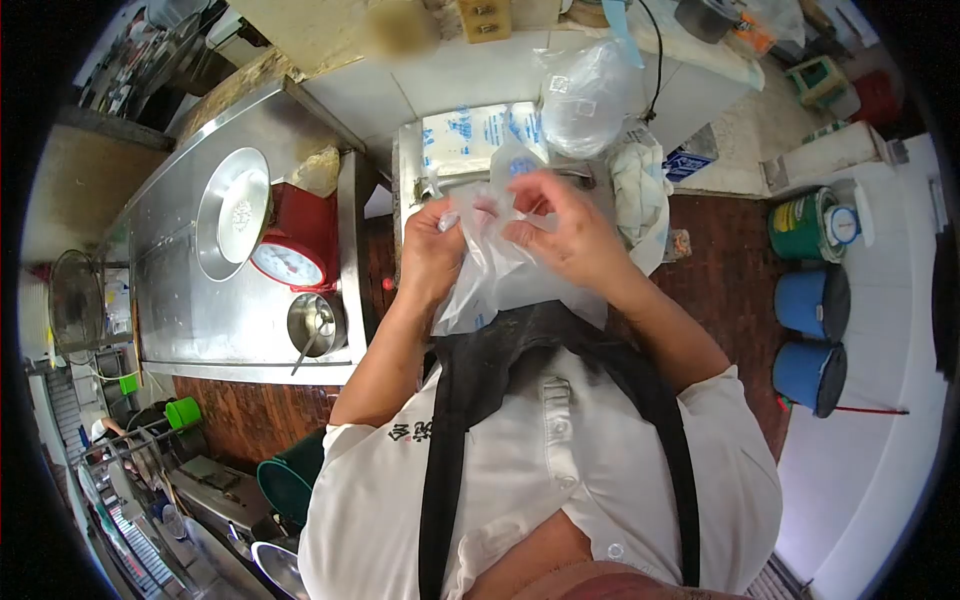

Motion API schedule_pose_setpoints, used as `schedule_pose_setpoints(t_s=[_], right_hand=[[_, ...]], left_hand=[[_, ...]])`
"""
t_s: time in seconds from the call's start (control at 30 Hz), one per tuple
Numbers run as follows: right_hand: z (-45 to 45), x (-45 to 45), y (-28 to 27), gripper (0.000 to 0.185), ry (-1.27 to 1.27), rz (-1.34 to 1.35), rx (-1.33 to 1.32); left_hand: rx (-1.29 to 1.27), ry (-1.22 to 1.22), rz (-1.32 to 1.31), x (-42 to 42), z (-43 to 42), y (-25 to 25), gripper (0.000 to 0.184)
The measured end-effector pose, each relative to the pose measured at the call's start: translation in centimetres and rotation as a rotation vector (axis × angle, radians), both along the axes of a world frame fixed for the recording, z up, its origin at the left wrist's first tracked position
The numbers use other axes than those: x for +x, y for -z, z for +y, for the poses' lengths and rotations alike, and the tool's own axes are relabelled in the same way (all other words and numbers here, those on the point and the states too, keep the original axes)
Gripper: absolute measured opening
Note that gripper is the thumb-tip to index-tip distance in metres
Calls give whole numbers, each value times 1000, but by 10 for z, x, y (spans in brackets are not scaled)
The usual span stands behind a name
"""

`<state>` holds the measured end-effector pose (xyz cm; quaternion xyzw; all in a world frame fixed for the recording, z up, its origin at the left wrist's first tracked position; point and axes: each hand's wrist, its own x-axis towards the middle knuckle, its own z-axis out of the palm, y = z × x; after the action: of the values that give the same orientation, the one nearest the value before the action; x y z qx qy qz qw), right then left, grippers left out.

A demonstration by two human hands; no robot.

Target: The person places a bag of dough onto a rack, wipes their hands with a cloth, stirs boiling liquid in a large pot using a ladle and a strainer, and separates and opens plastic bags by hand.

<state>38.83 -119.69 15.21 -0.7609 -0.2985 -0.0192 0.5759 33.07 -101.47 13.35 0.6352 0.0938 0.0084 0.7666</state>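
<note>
Your left hand (pixel 430 245) has its fingers drawn together, clamped on a fold of the thin plastic bag (pixel 470 285). On your right hand (pixel 575 235), the thumb and forefinger stand apart at the film; whether its other fingers pinch any of it, you cannot tell from this view. The bag is up in your hands, its loose body hanging toward your apron (pixel 480 375), off beyond the right edge of the steel tabletop (pixel 190 310).

You seem to be teasing the layers apart, so let the left pinch be the anchor: firm, near the rim, on one layer if you can. Work the right thumb against the forefinger with a light rub, since film this thin probably clings and could tear if you jab or pull hard. Spread evenly, and check that you have parted the mouth rather than stretched a side.

Just past your hands lies a white printed pack (pixel 465 145), with a clear bundle (pixel 580 110) to its right; lift your wrists enough not to drag either. Along the tabletop's right edge stands a red scale (pixel 305 235), a metal pan (pixel 222 235) overlapping it in view, and a pot (pixel 298 325) sits by the near right corner. Elbows in on that side.
</note>
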Motion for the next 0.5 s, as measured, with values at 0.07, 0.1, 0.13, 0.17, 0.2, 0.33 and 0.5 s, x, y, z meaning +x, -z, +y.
schedule_pose_setpoints(t_s=[0.07, 0.1, 0.13, 0.17, 0.2, 0.33, 0.5], right_hand=[[-1, -1, -1, 14, -33, -10, -79], [-3, 0, -4, 14, -31, 28, -91], [-3, 1, -6, 14, -32, 66, -103], [-2, 2, -5, 14, -14, 29, -92], [-2, 3, -3, 14, 7, -8, -81], [2, -5, -1, 14, 58, -106, -105], [1, -2, 10, 13, 122, -190, -63]], left_hand=[[-49, 16, -42, 0, 2, 12, 16], [-73, 21, -63, 1, 2, 13, 16], [-77, 1, -33, -1, 2, 12, 16], [-81, -18, -3, -4, 0, 8, 15], [-85, -35, 25, -5, -2, 5, 14], [-94, -6, -11, -4, -10, 5, 11], [-173, -12, -74, -2, -13, 10, 5]])
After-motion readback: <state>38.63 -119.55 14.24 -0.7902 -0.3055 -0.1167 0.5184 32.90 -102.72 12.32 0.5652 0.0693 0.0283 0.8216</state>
